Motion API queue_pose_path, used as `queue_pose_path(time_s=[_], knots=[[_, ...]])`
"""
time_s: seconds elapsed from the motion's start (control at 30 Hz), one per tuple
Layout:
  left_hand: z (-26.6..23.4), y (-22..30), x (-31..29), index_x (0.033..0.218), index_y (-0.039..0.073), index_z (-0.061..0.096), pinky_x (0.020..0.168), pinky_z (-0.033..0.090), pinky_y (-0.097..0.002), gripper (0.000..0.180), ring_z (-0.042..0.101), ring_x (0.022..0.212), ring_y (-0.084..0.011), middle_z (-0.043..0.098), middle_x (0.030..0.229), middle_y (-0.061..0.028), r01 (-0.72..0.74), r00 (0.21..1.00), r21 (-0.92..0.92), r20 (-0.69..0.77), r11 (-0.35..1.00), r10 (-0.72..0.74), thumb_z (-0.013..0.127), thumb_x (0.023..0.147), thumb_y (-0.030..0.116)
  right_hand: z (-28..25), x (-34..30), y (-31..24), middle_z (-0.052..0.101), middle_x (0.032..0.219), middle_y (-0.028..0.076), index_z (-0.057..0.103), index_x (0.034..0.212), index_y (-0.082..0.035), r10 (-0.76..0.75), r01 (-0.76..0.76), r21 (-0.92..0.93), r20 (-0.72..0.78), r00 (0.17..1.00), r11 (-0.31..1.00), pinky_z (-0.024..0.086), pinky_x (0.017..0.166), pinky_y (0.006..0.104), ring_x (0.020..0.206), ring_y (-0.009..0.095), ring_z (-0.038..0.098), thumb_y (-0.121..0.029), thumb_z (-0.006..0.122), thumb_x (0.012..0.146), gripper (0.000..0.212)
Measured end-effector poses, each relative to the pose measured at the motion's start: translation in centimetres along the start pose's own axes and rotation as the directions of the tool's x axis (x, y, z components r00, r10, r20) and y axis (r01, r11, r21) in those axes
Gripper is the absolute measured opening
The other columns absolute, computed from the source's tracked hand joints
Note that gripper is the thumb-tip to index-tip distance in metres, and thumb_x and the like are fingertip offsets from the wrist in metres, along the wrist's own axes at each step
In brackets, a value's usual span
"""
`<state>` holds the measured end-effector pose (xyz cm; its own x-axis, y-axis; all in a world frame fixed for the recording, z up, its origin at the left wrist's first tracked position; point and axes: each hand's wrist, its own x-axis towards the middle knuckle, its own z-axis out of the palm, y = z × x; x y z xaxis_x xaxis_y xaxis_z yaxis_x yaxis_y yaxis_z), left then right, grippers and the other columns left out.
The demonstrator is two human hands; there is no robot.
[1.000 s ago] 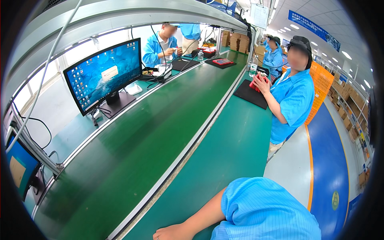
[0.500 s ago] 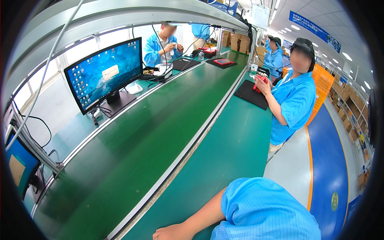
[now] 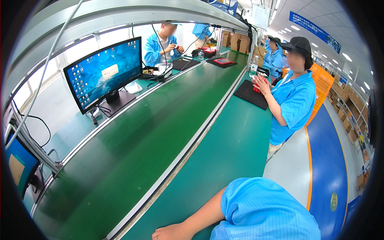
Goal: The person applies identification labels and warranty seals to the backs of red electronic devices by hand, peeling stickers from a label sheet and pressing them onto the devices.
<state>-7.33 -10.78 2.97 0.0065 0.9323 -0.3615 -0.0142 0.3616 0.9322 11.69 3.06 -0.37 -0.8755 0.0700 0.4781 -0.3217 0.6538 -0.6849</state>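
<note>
My right hand [image 3: 173,232] lies low on the green tabletop [image 3: 208,168], close to the metal rail [image 3: 172,170]. A ring shows on one finger, but the lower edge of the picture cuts off most of the fingers, so I cannot tell whether they are open or closed. No object shows at the visible part of the hand. My bare forearm comes out of a striped blue sleeve [image 3: 260,208]. My left hand is outside the head view.
A dark green belt [image 3: 132,152] runs beside the rail. Beyond it stand a monitor [image 3: 106,74] and loose cables. Right, a co-worker in blue [image 3: 294,100] holds red pieces [image 3: 257,87] over a black mat [image 3: 250,95]; a bottle [image 3: 253,67] stands beyond. Another person [image 3: 158,46] works across the belt.
The co-worker on the right has tilted their head and brought their hands together around the red pieces. The person across the belt shifts their hands slightly. My right arm stays in place.
</note>
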Motion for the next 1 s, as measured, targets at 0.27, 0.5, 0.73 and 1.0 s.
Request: queue_pose_path(time_s=[0.27,0.5,0.73,1.0], knots=[[0.01,0.15,0.00,0.106,-0.006,0.059,0.072,0.046,-0.0254,0.021,0.057,0.077,-0.0152,0.061,0.087,-0.0088,-0.017,1.000,-0.004,0.021,1.000,0.017,0.044,0.092,0.001,0.17,-0.22,0.07,0.061,0.093,0.011,0.062,0.094,-0.005,0.009,-0.009,-0.018,-0.007,1.000,1.000,0.042,0.077,0.0386,0.089,0.028,0.055,-0.012,0.054,0.083,0.015],[-0.08,0.16,0.05,0.106,-0.006,0.058,0.072,0.046,-0.0255,0.021,0.056,0.078,-0.0152,0.061,0.087,-0.0086,-0.015,1.000,0.000,0.025,1.000,0.015,0.045,0.093,0.002,0.19,-0.11,0.22,0.061,0.093,0.010,0.062,0.093,-0.005,-0.008,0.008,-0.010,-0.007,1.000,1.000,0.043,0.077,0.0386,0.088,0.028,0.056,-0.012,0.054,0.084,0.014],[0.02,0.45,0.00,0.105,-0.006,0.059,0.072,0.045,-0.0256,0.021,0.056,0.078,-0.0152,0.061,0.088,-0.0086,-0.011,1.000,0.024,0.022,1.000,0.011,0.044,0.093,0.003,0.27,-0.15,0.21,0.061,0.091,0.011,0.062,0.092,-0.005,-0.021,0.020,-0.016,-0.031,0.999,1.000,0.043,0.076,0.0384,0.086,0.028,0.056,-0.012,0.053,0.084,0.013],[0.04,0.64,0.02,0.105,-0.006,0.059,0.072,0.045,-0.0254,0.021,0.056,0.078,-0.0152,0.061,0.088,-0.0086,-0.009,1.000,0.044,0.015,0.999,0.008,0.045,0.092,0.002,0.07,0.01,0.12,0.061,0.090,0.012,0.062,0.090,-0.004,-0.035,0.034,-0.011,-0.036,0.999,0.999,0.044,0.074,0.0392,0.085,0.029,0.056,-0.011,0.054,0.084,0.012]])
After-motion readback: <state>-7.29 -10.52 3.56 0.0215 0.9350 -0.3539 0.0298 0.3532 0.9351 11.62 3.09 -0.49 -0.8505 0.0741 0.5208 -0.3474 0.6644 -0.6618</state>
